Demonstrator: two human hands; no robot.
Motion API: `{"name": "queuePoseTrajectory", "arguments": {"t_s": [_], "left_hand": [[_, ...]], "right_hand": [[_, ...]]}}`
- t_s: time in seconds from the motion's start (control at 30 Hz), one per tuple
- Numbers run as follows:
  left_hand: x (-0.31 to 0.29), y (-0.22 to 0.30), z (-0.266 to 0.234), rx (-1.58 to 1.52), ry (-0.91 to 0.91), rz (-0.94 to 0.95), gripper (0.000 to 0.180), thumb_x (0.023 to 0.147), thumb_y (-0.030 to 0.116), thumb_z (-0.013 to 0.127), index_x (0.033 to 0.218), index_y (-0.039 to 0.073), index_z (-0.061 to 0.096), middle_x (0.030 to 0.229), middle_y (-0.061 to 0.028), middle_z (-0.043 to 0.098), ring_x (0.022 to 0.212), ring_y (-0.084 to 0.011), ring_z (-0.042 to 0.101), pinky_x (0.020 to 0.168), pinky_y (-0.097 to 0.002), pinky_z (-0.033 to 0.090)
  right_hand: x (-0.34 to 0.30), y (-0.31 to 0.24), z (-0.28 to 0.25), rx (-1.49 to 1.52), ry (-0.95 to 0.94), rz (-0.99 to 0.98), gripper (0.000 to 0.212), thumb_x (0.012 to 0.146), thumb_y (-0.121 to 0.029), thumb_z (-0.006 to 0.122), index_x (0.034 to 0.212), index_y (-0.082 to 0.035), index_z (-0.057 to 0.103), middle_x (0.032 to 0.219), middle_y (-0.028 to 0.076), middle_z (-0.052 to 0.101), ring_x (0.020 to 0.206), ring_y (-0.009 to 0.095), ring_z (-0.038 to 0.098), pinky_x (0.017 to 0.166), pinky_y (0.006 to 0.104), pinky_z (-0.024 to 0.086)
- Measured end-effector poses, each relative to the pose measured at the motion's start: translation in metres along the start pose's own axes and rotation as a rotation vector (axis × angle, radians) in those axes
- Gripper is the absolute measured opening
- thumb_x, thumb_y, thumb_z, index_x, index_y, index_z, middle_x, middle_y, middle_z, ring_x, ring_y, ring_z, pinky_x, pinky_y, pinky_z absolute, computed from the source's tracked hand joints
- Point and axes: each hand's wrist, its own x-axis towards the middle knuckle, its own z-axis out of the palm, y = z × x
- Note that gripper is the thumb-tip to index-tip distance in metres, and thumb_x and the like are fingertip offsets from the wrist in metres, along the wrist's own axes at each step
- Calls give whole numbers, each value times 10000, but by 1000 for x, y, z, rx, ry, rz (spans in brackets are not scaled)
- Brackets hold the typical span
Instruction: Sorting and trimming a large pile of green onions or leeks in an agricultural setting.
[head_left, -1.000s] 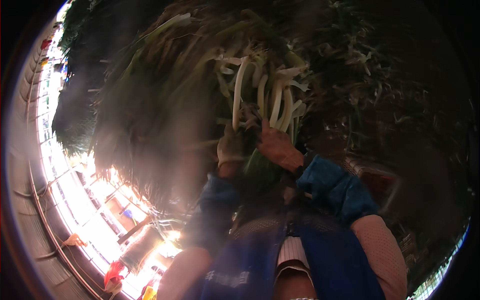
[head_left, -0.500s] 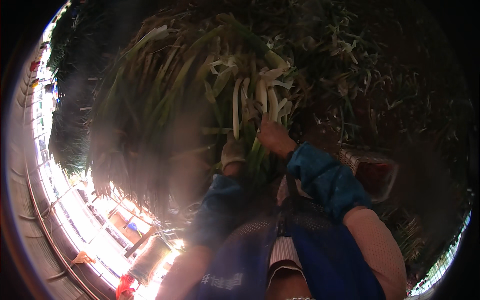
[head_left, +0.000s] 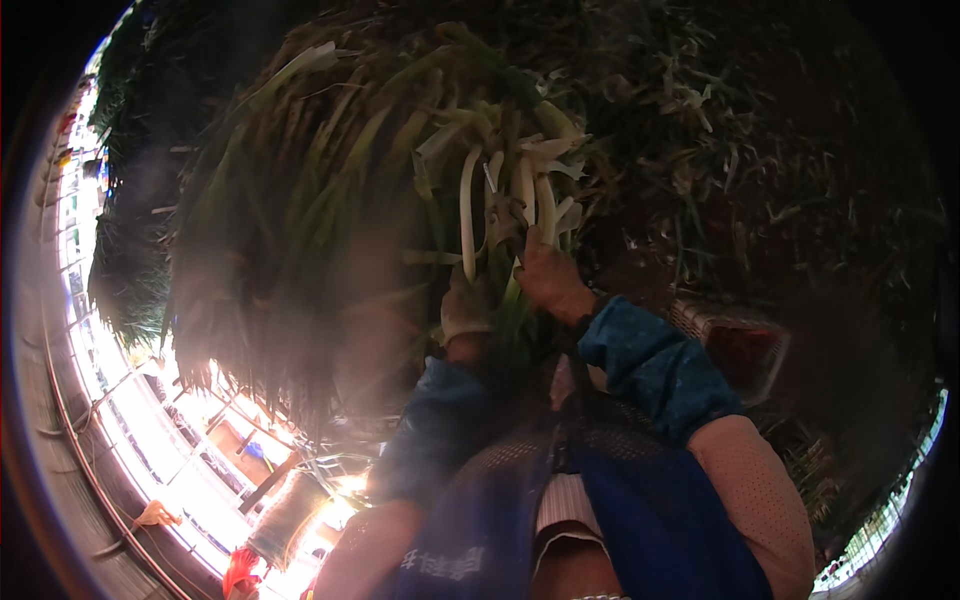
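A loose bunch of green onions lies before me, its thick white stems [head_left: 546, 205] bending down toward my hands. My left hand [head_left: 463, 308], in a pale, dirt-stained glove, is closed around the lower end of one long green onion [head_left: 467, 215]. Just right of it, my right hand [head_left: 550, 278] is closed with its fingertips against the stems. Something dark [head_left: 506, 212] with a thin bright strip above it shows between the stems beside those fingertips; I cannot tell what it is. Green leaves hang down between my hands.
A big heap of long-leaved green onions [head_left: 300, 210] spreads to the left. Leaf scraps [head_left: 690, 100] litter the dark ground at the right. A plastic crate [head_left: 740, 350] stands by my right forearm. Further green bundles [head_left: 135, 270] lie far left, near a bright opening.
The view has shifted slightly. A thin bright strip now shows between the stems. My left hand has moved slightly left with its green onion; my right hand stays by the stems.
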Motion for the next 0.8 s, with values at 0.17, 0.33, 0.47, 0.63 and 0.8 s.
{"name": "queuePoseTrajectory", "arguments": {"t_s": [0.17, 0.33, 0.47, 0.63, 0.8], "left_hand": [[10, 36, -7, -65, -95, -130, 454, 791, 417, 519, 1101, 88, 497, 849, -265, 596, 824, -415, 580, 691, -488, 447], [-2, 50, -13, -10, -239, -152, 617, 764, 455, 535, 1214, 90, 321, 868, -246, 605, 855, -411, 576, 706, -478, 444], [-19, 47, -11, 12, -170, -104, 520, 796, 453, 475, 1192, 125, 395, 850, -255, 600, 837, -439, 567, 696, -493, 444], [-2, 26, -11, 194, -300, 208, 425, 805, 422, 475, 1123, 141, 457, 901, -158, 614, 796, -410, 582, 661, -484, 462], [93, -72, -101, 210, 595, 497, 551, 795, 519, 490, 1147, 97, 524, 901, -101, 620, 722, -244, 616, 593, -326, 505]], "right_hand": [[-18, 5, -7, 22, -47, 9, 621, 761, -237, 559, 1203, 99, 280, 778, 233, 584, 706, 392, 578, 621, 460, 470], [-7, 25, -13, -12, -89, 36, 627, 786, -246, 528, 1234, 110, 272, 801, 255, 575, 708, 397, 570, 627, 474, 460], [-10, 15, -15, -50, 3, 18, 593, 784, -225, 492, 1230, 101, 276, 789, 237, 602, 703, 397, 596, 599, 469, 483], [-5, 44, -10, -174, -143, 5, 582, 776, -193, 506, 1235, 104, 306, 727, 210, 592, 630, 378, 589, 578, 449, 488], [-12, 44, 2, -297, 267, -354, 533, 752, -199, 538, 1176, 100, 416, 678, 125, 556, 567, 301, 559, 515, 380, 476]]}}
